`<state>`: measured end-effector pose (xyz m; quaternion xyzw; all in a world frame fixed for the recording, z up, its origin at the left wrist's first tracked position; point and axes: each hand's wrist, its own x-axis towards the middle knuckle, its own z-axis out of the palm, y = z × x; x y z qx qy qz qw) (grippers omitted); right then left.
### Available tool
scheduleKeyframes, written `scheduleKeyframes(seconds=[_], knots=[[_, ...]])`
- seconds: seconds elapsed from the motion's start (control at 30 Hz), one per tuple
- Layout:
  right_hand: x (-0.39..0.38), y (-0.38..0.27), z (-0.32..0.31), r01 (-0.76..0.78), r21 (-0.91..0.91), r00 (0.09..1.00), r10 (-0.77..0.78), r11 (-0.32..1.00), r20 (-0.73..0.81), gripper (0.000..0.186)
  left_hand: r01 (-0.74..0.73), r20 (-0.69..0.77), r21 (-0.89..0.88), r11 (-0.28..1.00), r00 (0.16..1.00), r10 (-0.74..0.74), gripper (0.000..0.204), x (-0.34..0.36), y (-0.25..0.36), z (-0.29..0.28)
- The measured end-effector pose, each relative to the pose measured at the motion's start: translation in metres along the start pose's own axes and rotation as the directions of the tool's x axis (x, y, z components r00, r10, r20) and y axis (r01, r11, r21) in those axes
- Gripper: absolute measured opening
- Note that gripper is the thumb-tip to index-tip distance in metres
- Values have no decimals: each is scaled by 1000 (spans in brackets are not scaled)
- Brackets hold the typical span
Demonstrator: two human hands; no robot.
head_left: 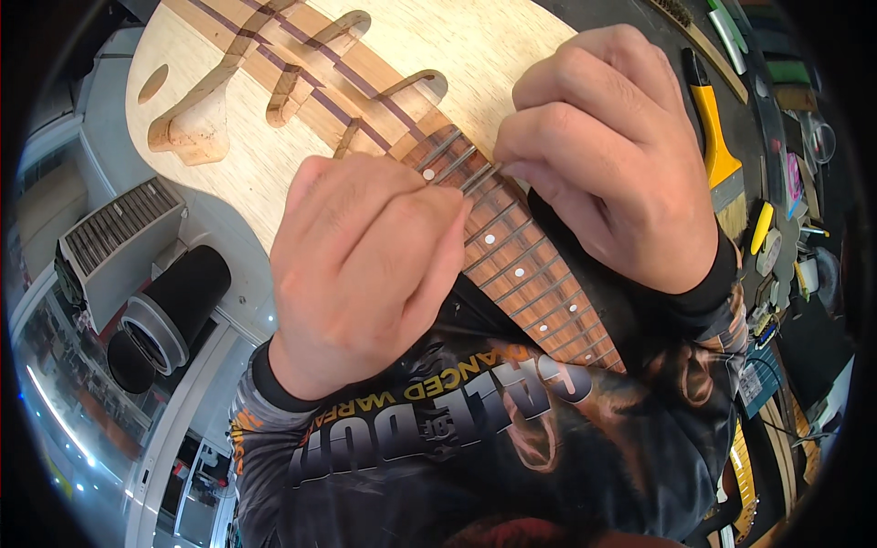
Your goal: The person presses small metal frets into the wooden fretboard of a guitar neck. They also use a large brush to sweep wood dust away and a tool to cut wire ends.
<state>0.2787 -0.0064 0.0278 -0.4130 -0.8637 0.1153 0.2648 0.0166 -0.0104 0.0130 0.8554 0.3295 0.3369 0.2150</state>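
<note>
A pale unfinished electric guitar body [493, 55] lies tilted before me, its brown fretted fingerboard [523, 251] running toward my lap. My left hand [365, 265] is closed in a pinch at the left edge of the fingerboard, close to the body. Across from it, my right hand [603, 146] is curled, thumb and fingers pressed together by the right edge. Between the two sets of fingertips runs a bright metal fret [480, 178], its ends hidden by my fingers. Whether it is loose or seated, I cannot tell. White dot inlays mark the fingerboard.
Routed cavities [196, 123] cut into the body. At right, a yellow-handled tool [713, 137] lies on the dark bench among several small tools. A black cylindrical bin [178, 297] and a grey slatted box [123, 237] stand at left. Another guitar neck [744, 470] shows at lower right.
</note>
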Motion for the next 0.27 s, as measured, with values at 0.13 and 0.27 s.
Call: scheduleKeyframes(seconds=[0.13, 0.27], knots=[[13, -7, -14, 103, -65, 976, -88, 993, 200, 29, 38, 63, -48, 998, 997, -35, 30, -7, 4, -5], [5, -6, 0, 0, 8, 999, 0, 1000, 52, 31, 17, 27, -6, 1000, 999, -17, 30, -6, 0, -4]])
